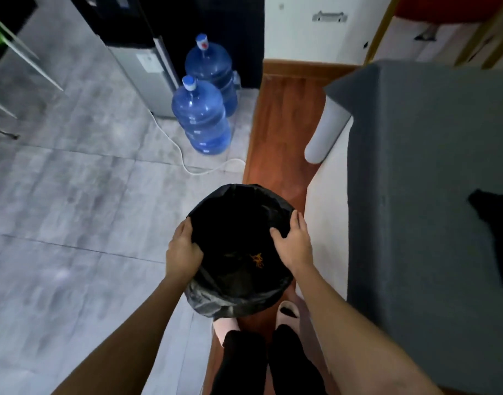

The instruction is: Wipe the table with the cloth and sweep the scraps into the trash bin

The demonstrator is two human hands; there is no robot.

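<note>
A round trash bin (236, 297) lined with a black bag stands on the floor in front of my feet. Orange scraps (257, 259) lie at its bottom. My left hand (183, 252) grips the bin's left rim, fingers curled over the bag. My right hand (293, 245) rests on the right rim, thumb inside and fingers over the edge. The grey table (430, 181) fills the right side, with a dark cloth (495, 223) lying on it near the right edge of the view.
Two blue water jugs (202, 115) stand beyond the bin beside a water dispenser (142, 61). A white cable (193, 163) runs across the grey tiles. A white table leg (326, 132) stands on the wood floor strip. My slippered feet (286, 312) are just behind the bin.
</note>
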